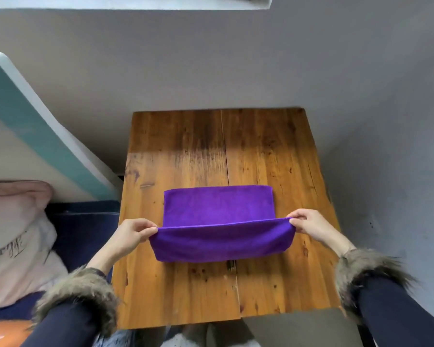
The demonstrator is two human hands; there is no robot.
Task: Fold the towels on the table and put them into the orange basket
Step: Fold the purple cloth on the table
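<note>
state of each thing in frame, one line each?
Purple microfibre towel: half-folded, near edge lifted, far part flat on table.
Left hand: pinching towel's near-left corner.
Right hand: pinching near-right corner.
Orange basket: mostly out of frame, contents hidden.
Wooden table: upright, bearing the towel.

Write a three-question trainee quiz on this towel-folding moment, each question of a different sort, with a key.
1. True or false: the purple towel lies flat and untouched on the wooden table.
2. Which part of the towel is lifted? A) far edge B) near edge C) none
3. Fill in: the left hand and right hand each pinch one ____ of the towel.

Key: 1 false; 2 B; 3 corner.
</note>
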